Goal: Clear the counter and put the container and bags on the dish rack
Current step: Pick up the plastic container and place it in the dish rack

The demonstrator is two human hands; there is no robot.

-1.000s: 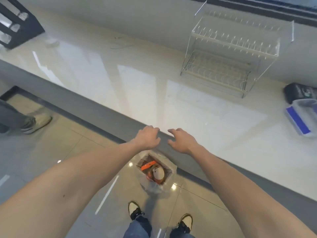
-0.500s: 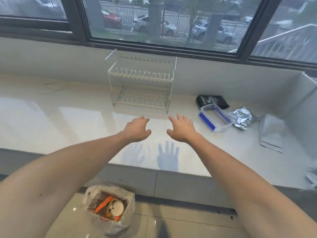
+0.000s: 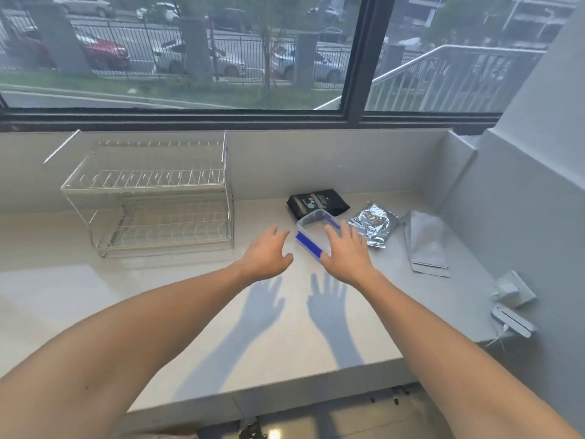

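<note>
Fingers spread and empty, the right hand [image 3: 346,256] hovers over the near end of the clear container [image 3: 313,231] with blue clips, seemingly poised to take it; whether it touches yet I cannot tell. The left hand [image 3: 267,256], fingers loosely apart and holding nothing, hangs just beside the container's left side. Behind the container lies a black bag [image 3: 318,201], to its right a silver foil bag [image 3: 375,224] and a grey pouch [image 3: 425,243]. The wire dish rack [image 3: 152,198] stands empty to the left by the wall, with bare tabletop [image 3: 158,299] between, so the carry across looks unobstructed.
</note>
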